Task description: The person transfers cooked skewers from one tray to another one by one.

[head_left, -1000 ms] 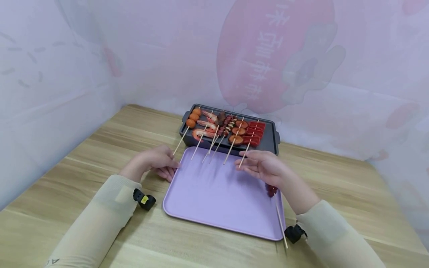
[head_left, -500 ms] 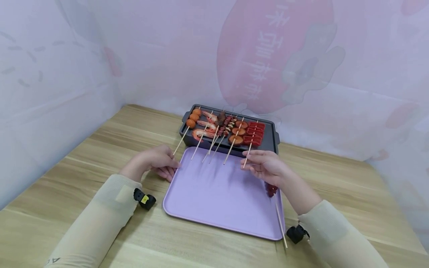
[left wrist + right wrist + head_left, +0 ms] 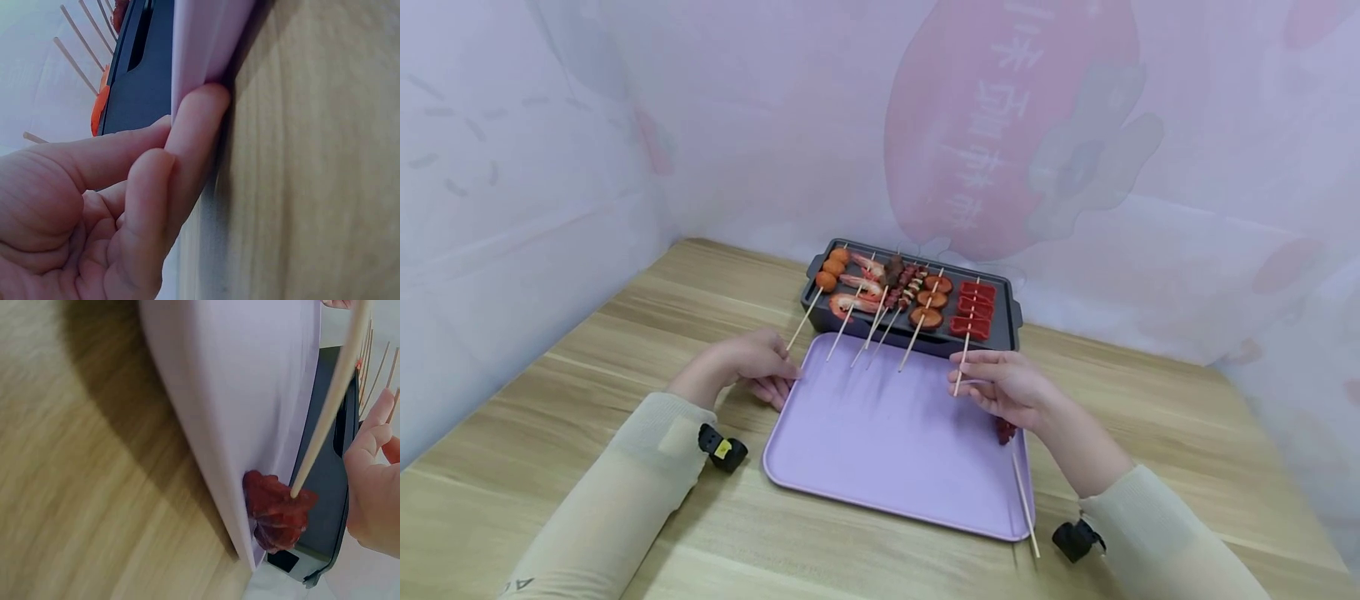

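My left hand (image 3: 758,362) pinches the left rim of a lilac tray (image 3: 887,454); in the left wrist view a finger lies under the tray edge (image 3: 201,53). With thumb and fingers my right hand (image 3: 1006,389) holds the stick of a skewer with red, flat pieces (image 3: 972,308). Those pieces lie at the right end of a black grill pan (image 3: 1006,332), apart from the skewer of round brown slices (image 3: 927,318). Below the right hand, a dark red skewer (image 3: 278,512) lies along the tray's right side, its stick reaching past the front rim.
Several more skewers cross the pan: orange balls (image 3: 825,282), shrimp (image 3: 850,305), dark meat (image 3: 892,271) and small mixed chunks (image 3: 912,289). Their sticks stick out over the tray's back. A wooden table (image 3: 625,325) carries everything, with a printed cloth wall (image 3: 760,125) behind.
The red-piece skewer has shifted right and slightly toward me with my right hand, widening the gap to the round slices. My left hand stays at the tray rim.
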A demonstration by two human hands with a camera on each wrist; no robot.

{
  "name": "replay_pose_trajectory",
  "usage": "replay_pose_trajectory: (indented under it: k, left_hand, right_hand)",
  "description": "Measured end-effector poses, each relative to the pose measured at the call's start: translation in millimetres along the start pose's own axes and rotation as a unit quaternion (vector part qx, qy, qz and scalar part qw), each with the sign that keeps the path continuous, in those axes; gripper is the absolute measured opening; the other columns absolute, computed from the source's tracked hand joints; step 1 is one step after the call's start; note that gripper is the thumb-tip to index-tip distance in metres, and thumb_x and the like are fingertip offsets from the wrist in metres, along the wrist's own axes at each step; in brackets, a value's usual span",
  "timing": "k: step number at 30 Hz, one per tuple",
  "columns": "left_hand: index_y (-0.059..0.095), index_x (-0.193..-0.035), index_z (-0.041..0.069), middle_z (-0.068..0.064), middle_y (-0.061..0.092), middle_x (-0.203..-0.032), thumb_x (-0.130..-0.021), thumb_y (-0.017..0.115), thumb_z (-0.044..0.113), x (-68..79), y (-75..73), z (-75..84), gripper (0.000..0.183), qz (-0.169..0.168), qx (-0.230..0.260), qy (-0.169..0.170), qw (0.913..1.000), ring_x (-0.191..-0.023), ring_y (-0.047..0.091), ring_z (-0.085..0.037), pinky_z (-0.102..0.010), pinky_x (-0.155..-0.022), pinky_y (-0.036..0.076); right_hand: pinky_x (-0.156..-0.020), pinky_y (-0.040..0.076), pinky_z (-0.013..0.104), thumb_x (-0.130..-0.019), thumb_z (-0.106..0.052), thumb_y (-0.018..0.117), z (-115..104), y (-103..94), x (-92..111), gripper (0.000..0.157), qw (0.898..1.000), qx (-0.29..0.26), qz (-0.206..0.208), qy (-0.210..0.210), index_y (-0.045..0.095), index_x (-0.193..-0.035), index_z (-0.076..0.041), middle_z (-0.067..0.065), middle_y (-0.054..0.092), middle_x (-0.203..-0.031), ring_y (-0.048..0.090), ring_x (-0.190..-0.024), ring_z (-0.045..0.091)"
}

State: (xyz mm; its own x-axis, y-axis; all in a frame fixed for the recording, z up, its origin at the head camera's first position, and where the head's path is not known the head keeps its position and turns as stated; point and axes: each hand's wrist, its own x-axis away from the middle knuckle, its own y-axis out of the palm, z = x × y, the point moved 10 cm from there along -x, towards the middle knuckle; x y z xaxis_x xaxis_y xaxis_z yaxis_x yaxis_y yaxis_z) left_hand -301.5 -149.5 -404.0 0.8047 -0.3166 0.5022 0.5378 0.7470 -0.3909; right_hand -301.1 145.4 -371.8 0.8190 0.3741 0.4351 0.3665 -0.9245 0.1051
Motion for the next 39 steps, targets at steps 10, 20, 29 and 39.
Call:
replay_pose_trajectory:
  k: [10,20,29,39]
  left_hand:
    - [0.063,-0.086,-0.004,-0.006,0.069,-0.064,-0.098,0.059,0.009,-1.0,1.0,-4.0,0.019,0.001,-0.005,-0.008,1.0000,-0.054,0.068,-0.009,-0.018,-0.051,0.056]
    - [0.063,-0.085,-0.003,-0.006,0.069,-0.064,-0.098,0.060,0.010,-1.5,0.1,-6.3,0.019,0.002,-0.005,-0.008,1.0000,-0.054,0.068,-0.009,-0.018,-0.051,0.056]
    - [0.062,-0.084,-0.003,-0.006,0.069,-0.063,-0.098,0.059,0.010,-2.1,-0.4,-4.3,0.019,0.002,-0.004,-0.005,1.0000,-0.054,0.068,-0.009,-0.018,-0.051,0.055]
    - [0.062,-0.084,-0.003,-0.005,0.069,-0.062,-0.098,0.059,0.010,-3.5,-1.8,-4.0,0.019,0.003,-0.004,-0.003,1.0000,-0.054,0.068,-0.008,-0.018,-0.051,0.055]
  right_hand:
    - [-0.065,0.054,0.010,-0.102,-0.008,0.053,4.3,-12.5,16.0,0.021,1.000,0.017,-0.001,-0.015,0.060,-0.122,-0.008,0.000,0.075,-0.089,0.073,-0.077,0.007]
    - [-0.065,0.054,0.012,-0.100,-0.007,0.055,11.4,-19.8,34.8,0.024,0.999,0.047,-0.003,-0.026,0.060,-0.124,-0.005,0.001,0.075,-0.091,0.074,-0.077,0.007]
    - [-0.072,0.059,0.017,-0.098,-0.008,0.061,19.3,-17.2,55.3,0.030,0.998,0.049,-0.024,-0.026,0.060,-0.126,-0.001,0.002,0.076,-0.091,0.074,-0.077,0.008]
    - [-0.072,0.059,0.018,-0.097,-0.007,0.061,35.1,-17.4,65.5,0.030,0.997,0.066,-0.044,-0.016,0.059,-0.125,0.003,0.002,0.077,-0.091,0.072,-0.075,0.007]
